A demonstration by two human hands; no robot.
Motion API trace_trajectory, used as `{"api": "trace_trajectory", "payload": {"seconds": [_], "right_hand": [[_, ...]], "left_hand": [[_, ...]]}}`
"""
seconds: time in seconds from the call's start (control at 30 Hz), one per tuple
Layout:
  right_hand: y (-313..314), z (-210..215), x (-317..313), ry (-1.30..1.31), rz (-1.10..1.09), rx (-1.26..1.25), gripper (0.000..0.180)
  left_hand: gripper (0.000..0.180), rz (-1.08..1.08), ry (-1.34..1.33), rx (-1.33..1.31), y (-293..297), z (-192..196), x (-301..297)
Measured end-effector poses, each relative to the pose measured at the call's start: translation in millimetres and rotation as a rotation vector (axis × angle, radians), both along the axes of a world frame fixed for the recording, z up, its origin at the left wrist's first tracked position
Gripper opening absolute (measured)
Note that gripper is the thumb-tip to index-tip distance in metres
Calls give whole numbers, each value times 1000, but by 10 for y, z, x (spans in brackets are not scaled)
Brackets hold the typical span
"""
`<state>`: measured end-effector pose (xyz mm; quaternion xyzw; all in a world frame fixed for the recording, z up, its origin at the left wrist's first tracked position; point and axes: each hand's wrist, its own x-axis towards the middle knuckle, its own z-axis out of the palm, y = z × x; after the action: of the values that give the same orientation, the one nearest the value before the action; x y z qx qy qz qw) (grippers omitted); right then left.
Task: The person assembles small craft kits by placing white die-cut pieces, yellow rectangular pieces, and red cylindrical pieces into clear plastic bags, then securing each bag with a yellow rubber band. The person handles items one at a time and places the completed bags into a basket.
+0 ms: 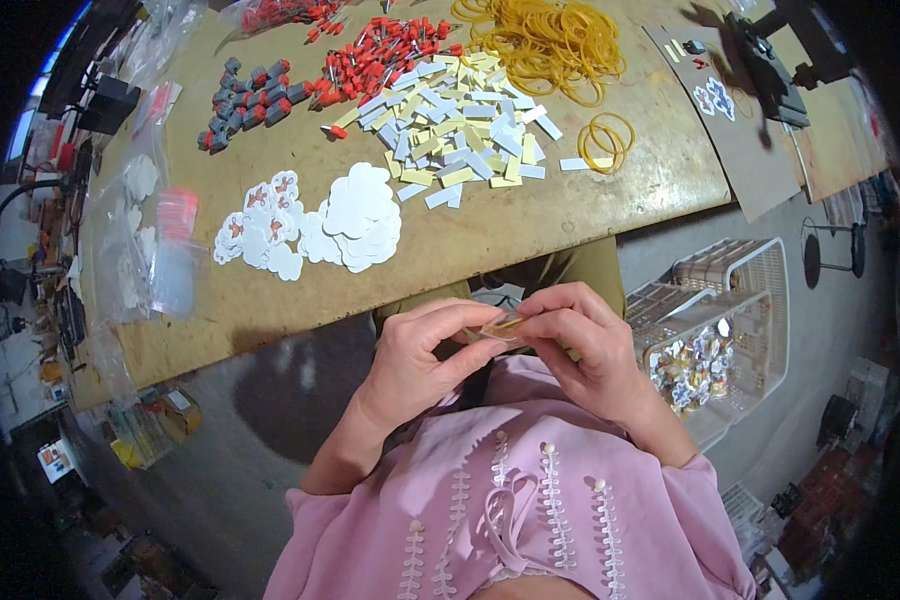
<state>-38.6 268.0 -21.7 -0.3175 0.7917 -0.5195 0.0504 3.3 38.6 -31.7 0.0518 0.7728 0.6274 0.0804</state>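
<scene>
In front of my body, just off the near table edge, my left hand and my right hand meet with fingertips pinched. Between them is a small transparent plastic piece with a thin yellow strand across it, which looks like a rubber band. Fingers cover much of it, so its full shape is hidden. On the table beyond lie white scalloped cutouts, printed figure cutouts, a heap of pale yellow and white strips, and a pile of yellow rubber bands.
Red-tipped small parts and grey-and-red blocks sit toward the back. Plastic bags lie at the left. A brown board with printed cutouts is at the right. Below, a white plastic basket contains several printed pieces.
</scene>
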Motion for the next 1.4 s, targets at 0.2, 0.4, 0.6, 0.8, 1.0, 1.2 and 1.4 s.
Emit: {"api": "trace_trajectory", "payload": {"seconds": [0.2, 0.4, 0.6, 0.8, 1.0, 1.2, 1.4], "right_hand": [[0, -12, 6, 20, -25, 5, 25], [-17, 16, -40, 65, -21, 67, 25], [17, 48, -69, 132, 10, 242, 17], [-21, 42, -116, 74, 91, 216, 13], [8, -68, -104, -45, 137, 158, 13], [52, 2, -127, -58, 176, 202, 18], [86, 11, -48, -468, -64, -67, 20]], "left_hand": [[19, 91, 244, -144, 30, -1, 36], [13, 147, 229, -147, 107, 61, 41], [12, 150, 301, -133, 151, 7, 35], [13, 87, 318, -113, 122, -53, -29], [12, 42, -4, 138, 140, -113, 7], [13, 87, -10, 232, 211, -256, 58], [11, 137, -159, 501, 173, -220, 87]]}}
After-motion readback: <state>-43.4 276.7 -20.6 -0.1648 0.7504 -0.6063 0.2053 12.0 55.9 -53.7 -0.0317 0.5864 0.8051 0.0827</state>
